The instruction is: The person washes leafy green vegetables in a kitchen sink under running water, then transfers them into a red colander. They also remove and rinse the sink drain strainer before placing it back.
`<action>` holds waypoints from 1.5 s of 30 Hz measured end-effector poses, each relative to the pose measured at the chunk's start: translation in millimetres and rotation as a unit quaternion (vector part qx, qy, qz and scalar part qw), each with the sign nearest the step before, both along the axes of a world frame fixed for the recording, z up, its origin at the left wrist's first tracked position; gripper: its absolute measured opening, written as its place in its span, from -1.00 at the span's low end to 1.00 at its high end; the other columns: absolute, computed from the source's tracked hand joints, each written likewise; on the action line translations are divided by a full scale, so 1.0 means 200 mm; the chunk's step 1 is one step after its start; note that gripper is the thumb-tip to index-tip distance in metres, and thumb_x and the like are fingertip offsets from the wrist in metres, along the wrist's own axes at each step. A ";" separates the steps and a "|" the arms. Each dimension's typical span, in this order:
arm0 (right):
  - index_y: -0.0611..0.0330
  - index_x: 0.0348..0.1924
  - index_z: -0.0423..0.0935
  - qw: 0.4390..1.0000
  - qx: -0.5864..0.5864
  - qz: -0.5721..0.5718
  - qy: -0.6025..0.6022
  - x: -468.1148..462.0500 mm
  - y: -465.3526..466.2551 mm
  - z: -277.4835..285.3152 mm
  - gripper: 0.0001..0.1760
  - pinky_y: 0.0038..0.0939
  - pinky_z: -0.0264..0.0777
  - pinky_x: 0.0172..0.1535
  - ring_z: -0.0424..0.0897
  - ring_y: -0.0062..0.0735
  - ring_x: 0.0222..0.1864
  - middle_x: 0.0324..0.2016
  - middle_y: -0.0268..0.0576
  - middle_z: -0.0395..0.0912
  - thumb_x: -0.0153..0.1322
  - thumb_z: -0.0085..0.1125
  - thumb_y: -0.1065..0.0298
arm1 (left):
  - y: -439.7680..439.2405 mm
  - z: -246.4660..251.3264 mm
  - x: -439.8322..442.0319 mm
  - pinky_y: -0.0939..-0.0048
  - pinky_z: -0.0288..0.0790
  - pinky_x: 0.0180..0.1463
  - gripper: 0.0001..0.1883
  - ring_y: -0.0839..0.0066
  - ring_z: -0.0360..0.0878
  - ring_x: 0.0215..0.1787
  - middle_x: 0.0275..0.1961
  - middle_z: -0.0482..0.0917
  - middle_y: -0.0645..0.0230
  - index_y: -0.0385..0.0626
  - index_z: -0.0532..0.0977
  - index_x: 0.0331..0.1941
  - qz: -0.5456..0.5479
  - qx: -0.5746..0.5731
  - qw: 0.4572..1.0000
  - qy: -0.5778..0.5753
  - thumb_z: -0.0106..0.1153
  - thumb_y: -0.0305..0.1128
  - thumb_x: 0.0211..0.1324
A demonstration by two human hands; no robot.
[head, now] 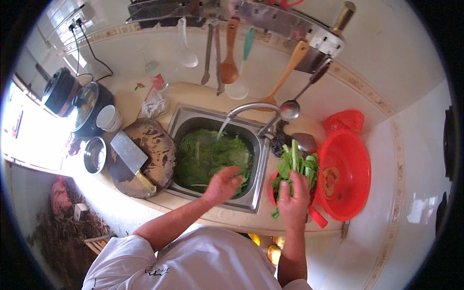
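Observation:
Water runs from the curved metal faucet (253, 106) into a stainless steel sink (258, 177) filled with leafy greens (214, 156) in water. My left hand (223, 185) is over the sink's near right part, fingers apart, with nothing visible in it. To the right of the sink, my right hand (295, 197) is at a heap of leafy greens (295, 163) in a red plastic container with a handle (318, 216). Its thumb and fingers lie against the near side of the heap; whether they grip any stems cannot be told.
On the left, a cleaver (129, 151) lies on a round wooden chopping board (159, 145), beside a metal bowl (95, 156), white bowls (108, 118) and a lidded pot (87, 107). A red plastic basin (349, 174) stands at right. Wooden spatulas and ladles (229, 70) hang behind the sink.

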State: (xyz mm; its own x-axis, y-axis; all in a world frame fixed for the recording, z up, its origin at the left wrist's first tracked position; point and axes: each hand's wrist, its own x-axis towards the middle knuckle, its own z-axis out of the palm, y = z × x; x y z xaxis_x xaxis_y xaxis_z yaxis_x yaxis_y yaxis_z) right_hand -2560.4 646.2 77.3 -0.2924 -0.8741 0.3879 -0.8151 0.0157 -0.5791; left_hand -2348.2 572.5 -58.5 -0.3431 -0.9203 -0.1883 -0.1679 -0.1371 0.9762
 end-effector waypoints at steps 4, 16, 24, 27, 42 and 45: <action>0.28 0.19 0.49 0.972 0.125 0.139 -0.145 0.32 -0.45 -0.41 -0.53 -0.04 0.42 0.23 0.53 0.22 0.16 0.10 0.17 0.55 0.45 0.26 0.29 | -0.26 -0.23 0.28 0.01 0.42 0.31 -0.53 -0.12 0.51 0.25 0.21 0.55 -0.09 -0.27 0.49 0.19 0.129 -0.076 0.950 -0.273 0.22 -0.28 0.27; -0.03 0.31 0.46 0.842 0.469 0.240 0.119 0.42 -1.30 -1.31 -0.25 -0.03 0.37 0.33 0.51 0.12 0.26 0.27 0.08 0.50 0.32 0.29 -0.13 | -1.11 -0.56 0.09 -0.03 0.36 0.28 -0.59 0.13 0.56 0.22 0.15 0.64 0.11 -0.07 0.64 0.08 -0.405 -0.267 0.671 -0.560 0.04 -0.11 0.33; 0.05 0.33 0.48 0.811 0.460 0.361 -0.027 0.35 -0.98 -1.48 0.03 -0.13 0.28 0.41 0.44 0.01 0.36 0.29 0.06 0.50 0.17 0.36 -0.45 | -0.96 -0.86 0.14 -0.14 0.46 0.16 -0.60 -0.02 0.65 0.08 0.08 0.69 0.02 -0.04 0.72 -0.02 -0.541 -0.003 0.693 -0.476 0.19 -0.06 0.20; 0.02 0.35 0.47 0.753 0.541 0.369 0.065 0.40 -0.92 -1.38 0.09 -0.15 0.26 0.42 0.44 0.00 0.36 0.32 0.06 0.48 0.15 0.33 -0.54 | -0.80 -0.90 0.19 -0.08 0.47 0.20 -0.57 -0.02 0.66 0.09 0.04 0.70 -0.04 -0.11 0.71 -0.02 -0.573 -0.059 0.668 -0.471 0.19 -0.12 0.10; 0.13 0.39 0.40 0.676 0.594 0.430 -0.067 0.67 -0.67 -1.32 0.16 -0.12 0.36 0.34 0.48 0.00 0.30 0.30 0.10 0.49 0.07 0.54 -0.34 | -0.26 -0.56 0.54 -0.21 0.05 0.53 -0.54 0.00 0.31 0.46 0.32 0.48 0.02 -0.16 0.56 0.15 -0.297 -0.119 0.822 -0.471 0.12 -0.33 0.14; 0.25 0.38 0.38 0.674 0.641 0.329 -0.162 0.71 -0.67 -1.19 0.21 -0.13 0.40 0.28 0.51 -0.04 0.27 0.33 0.19 0.43 0.04 0.57 -0.32 | -0.16 -0.49 0.62 -0.09 0.14 0.52 -0.58 -0.03 0.35 0.42 0.34 0.45 -0.01 -0.20 0.51 0.18 -0.157 -0.170 0.867 -0.442 0.06 -0.39 0.24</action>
